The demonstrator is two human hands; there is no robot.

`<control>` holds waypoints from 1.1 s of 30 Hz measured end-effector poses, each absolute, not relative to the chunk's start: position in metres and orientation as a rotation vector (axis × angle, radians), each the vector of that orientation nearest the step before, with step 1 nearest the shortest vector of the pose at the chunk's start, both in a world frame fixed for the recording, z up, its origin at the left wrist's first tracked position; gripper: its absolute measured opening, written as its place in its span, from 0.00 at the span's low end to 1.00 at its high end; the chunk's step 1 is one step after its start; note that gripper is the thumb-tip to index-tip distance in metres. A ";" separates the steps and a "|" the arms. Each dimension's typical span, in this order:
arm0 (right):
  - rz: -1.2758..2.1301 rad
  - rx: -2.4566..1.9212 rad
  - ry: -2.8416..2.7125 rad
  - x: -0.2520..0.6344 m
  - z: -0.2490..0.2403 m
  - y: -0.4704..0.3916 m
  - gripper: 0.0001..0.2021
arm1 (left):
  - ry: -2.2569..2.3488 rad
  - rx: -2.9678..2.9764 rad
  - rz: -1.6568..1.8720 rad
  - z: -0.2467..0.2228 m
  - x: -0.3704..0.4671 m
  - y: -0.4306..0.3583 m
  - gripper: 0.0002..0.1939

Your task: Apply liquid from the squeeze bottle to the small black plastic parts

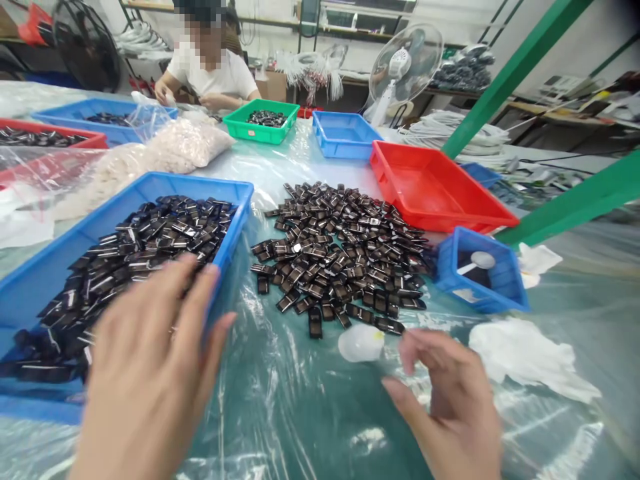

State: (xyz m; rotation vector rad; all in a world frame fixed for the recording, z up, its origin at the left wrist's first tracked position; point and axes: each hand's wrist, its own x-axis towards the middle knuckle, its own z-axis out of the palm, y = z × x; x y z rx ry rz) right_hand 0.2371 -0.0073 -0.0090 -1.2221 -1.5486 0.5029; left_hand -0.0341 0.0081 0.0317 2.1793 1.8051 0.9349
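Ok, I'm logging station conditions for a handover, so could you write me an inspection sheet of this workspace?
Surface: green table under wrinkled clear film.
Things at hand: loose pile of black parts; more such parts in the large blue tray.
Clutter: crumpled white sheet; translucent white piece beside the pile; small blue bin holding a white spoon.
Hands: left hand over the large blue tray, blurred, contact unclear; right hand near the translucent white piece, thumb and fingers apart.
Cables: white bundles, apparently cables, beyond the green bar.
Surroundings: person in white seated across; white fan behind.
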 end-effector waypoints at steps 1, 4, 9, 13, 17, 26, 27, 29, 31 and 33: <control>0.533 -1.266 -1.575 0.238 -0.013 -0.002 0.27 | 1.787 2.434 0.853 0.025 -0.026 0.011 0.29; 0.777 -1.385 -1.695 0.235 -0.022 0.007 0.28 | 1.647 2.743 0.573 0.003 0.005 0.022 0.18; 0.931 -1.445 -1.701 0.232 -0.023 0.009 0.11 | 1.572 2.694 0.486 -0.016 0.034 0.039 0.17; 0.880 -1.477 -1.674 0.236 -0.020 0.008 0.12 | 1.546 2.577 0.492 -0.014 0.025 0.037 0.14; 0.857 -1.508 -1.709 0.237 -0.021 0.007 0.13 | 1.576 2.405 0.530 -0.010 0.016 0.030 0.13; 0.849 -1.512 -1.684 0.234 -0.019 -0.003 0.14 | 1.398 1.915 0.550 0.010 0.018 0.017 0.10; 0.860 -1.514 -1.657 0.233 -0.017 -0.004 0.14 | 1.393 1.920 0.541 0.010 0.018 0.017 0.10; 0.867 -1.513 -1.623 0.233 -0.014 -0.006 0.13 | 1.401 1.956 0.498 0.008 0.017 0.019 0.11; 0.881 -1.509 -1.619 0.234 -0.013 -0.007 0.13 | 1.418 2.001 0.452 0.005 0.016 0.021 0.12; 0.923 -1.490 -1.612 0.235 -0.013 -0.008 0.12 | 1.428 2.023 0.428 0.003 0.015 0.022 0.14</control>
